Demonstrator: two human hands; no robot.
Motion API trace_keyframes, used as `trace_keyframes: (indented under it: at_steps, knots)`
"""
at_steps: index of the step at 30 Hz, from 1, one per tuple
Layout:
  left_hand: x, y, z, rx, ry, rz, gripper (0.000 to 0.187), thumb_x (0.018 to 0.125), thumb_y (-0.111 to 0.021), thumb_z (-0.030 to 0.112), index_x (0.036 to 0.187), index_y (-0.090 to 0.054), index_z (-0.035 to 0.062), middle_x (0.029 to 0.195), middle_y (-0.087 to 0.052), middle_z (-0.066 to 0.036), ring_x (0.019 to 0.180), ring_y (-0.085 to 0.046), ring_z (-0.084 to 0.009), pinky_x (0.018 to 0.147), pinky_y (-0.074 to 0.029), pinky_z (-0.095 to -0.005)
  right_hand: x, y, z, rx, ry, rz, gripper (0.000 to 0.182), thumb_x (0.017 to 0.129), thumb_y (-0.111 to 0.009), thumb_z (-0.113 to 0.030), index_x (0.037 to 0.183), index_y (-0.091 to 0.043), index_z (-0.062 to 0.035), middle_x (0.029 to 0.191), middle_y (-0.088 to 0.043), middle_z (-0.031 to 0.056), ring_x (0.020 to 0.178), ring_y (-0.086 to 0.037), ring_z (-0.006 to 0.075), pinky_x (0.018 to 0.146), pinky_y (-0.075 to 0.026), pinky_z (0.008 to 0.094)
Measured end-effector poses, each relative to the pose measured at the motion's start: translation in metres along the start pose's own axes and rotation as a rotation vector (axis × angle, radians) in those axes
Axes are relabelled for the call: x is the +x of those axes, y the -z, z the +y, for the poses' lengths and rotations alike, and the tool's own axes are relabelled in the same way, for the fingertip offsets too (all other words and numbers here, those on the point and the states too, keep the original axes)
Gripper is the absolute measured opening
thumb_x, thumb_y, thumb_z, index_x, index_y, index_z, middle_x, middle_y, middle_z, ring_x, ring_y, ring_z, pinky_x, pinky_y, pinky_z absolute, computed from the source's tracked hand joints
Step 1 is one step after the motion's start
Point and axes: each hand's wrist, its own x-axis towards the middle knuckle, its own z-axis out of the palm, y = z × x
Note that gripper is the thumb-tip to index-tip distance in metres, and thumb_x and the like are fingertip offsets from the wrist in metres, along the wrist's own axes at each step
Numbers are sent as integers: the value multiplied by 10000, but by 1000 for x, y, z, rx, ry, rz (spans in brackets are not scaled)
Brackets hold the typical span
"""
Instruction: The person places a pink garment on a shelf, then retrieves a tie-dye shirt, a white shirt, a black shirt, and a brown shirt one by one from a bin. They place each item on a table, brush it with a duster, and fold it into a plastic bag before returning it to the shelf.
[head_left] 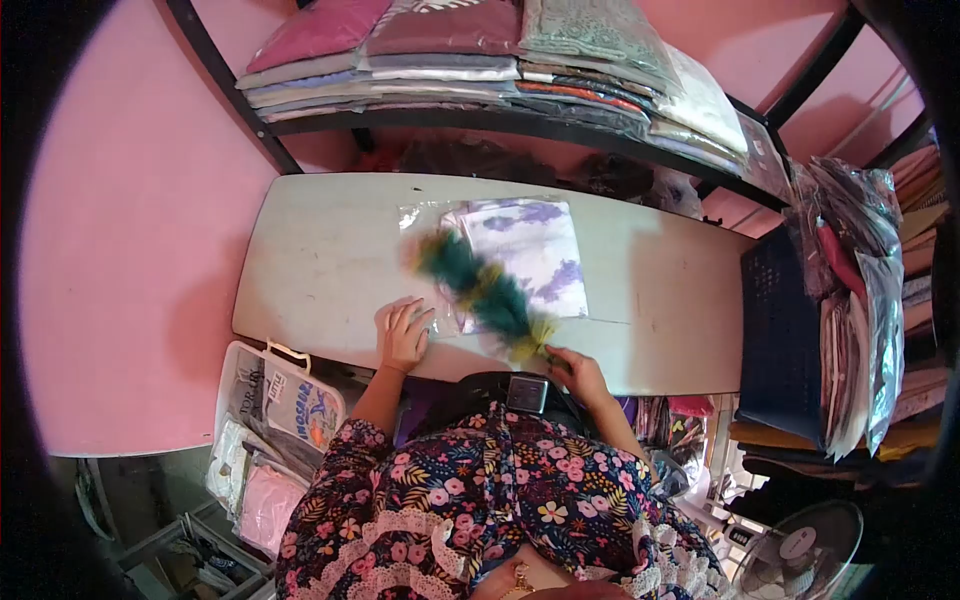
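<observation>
A fluffy green and yellow feather duster is in my right hand, whose fingers are closed round its handle end. The duster slants up and left, blurred by motion, over a folded white cloth with purple tie-dye patches. Clear plastic packaging shows at the left side of the cloth. My left hand lies on the table with its fingers spread, beside the plastic, holding nothing.
The pale table stands below a black shelf stacked with bagged folded clothes. On the right, a dark blue basket holds bagged garments. A plastic bin of packed clothes sits at lower left; a fan stands at lower right.
</observation>
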Motion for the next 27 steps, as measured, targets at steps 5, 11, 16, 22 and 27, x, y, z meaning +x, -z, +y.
trace_keyframes:
  at_steps: [5, 11, 16, 22, 27]
  knots:
    - [5, 5, -6, -38, 125, 319, 402, 816, -502, 205, 1191, -527, 62, 1344, -387, -183, 1270, -311, -380, 1059, -189, -499, -1, -9, 4, -50, 225, -288, 422, 758, -637, -60, 1171, -584, -127, 1112, -621, 113, 973, -607, 304, 823, -496, 330]
    - [16, 7, 13, 25, 53, 96, 539, 790, -578, 185, 1312, -452, 132, 1447, -258, -187, 1344, -214, -378, 1068, -81, -576, 3, 19, -13, 41, -8, -157, 376, 794, -627, -76, 1166, -591, -119, 1110, -621, 111, 957, -623, 274, 814, -487, 327]
    - [16, -14, 8, 34, -44, -162, 569, 783, -600, 228, 1329, -444, 187, 1437, -335, -62, 1346, -272, -229, 1060, -62, -603, 7, 31, -6, 133, -108, 267, 372, 799, -628, -56, 1167, -574, -61, 1027, -638, 175, 889, -640, 306, 768, -501, 341]
    - [12, -12, 9, 33, 39, -219, 476, 809, -591, 245, 1271, -490, 186, 1405, -376, -21, 1305, -333, -189, 1066, -120, -578, 5, 22, -16, -15, -17, 25, 370, 797, -625, -104, 1163, -574, -80, 1001, -634, 169, 895, -625, 325, 761, -495, 364]
    - [12, -10, 13, 29, 38, -197, 459, 808, -582, 242, 1255, -491, 183, 1393, -386, -30, 1301, -337, -196, 1070, -159, -538, 9, 22, -27, -111, 52, -60, 380, 792, -635, -137, 1167, -575, -156, 994, -639, 152, 865, -612, 351, 738, -494, 406]
